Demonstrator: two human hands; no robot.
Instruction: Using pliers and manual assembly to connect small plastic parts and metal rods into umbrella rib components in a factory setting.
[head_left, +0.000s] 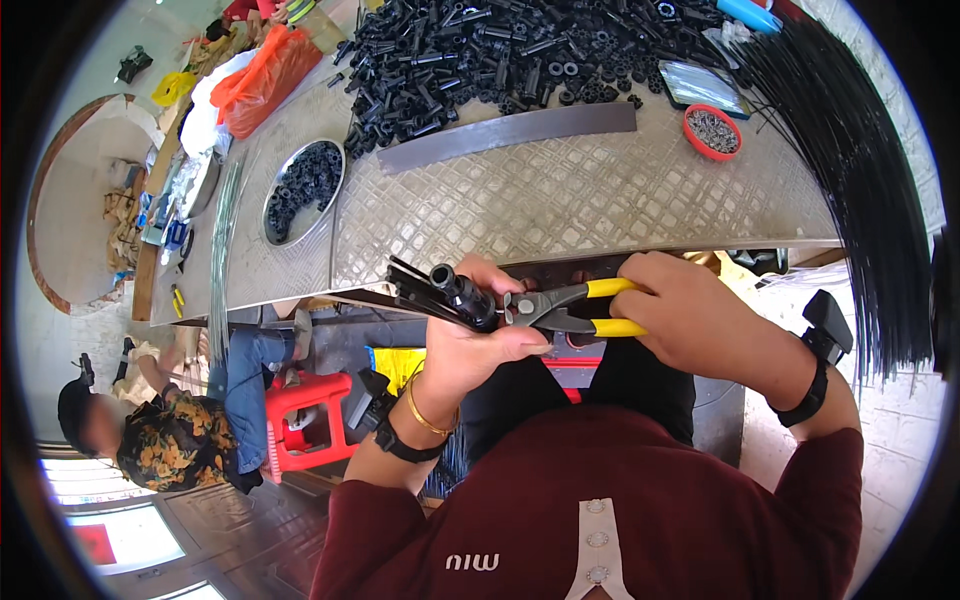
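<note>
Holds a black tube in the left grip, curled closed round it, with the open end turned up and away. Also pins a few thin rods there, black and fanned out to the left of the tube. Points the left thumb toward the right grip, just below the head of the pliers. Wraps the right grip round the yellow handles of those pliers, spread somewhat apart rather than squeezed together. Sets the plier head close against the left grip, just right of the tube; cannot tell how far closed at the jaws, nor on what.

Has both grips at the near edge of the surface, above the lap. Wears a dark strap behind the left grip, a similar one behind the right, and a gold bangle between strap and left grip.

Has straight beyond the grips a grey strip, then a large heap of black parts. Beyond and right of the right grip, has a red bowl of small metal bits, near a shiny flat pack; farther right, a thick bundle of long rods.

Left of the left grip, has a basin of black pieces, then pale strands; well apart, a seated person near a red stool.
</note>
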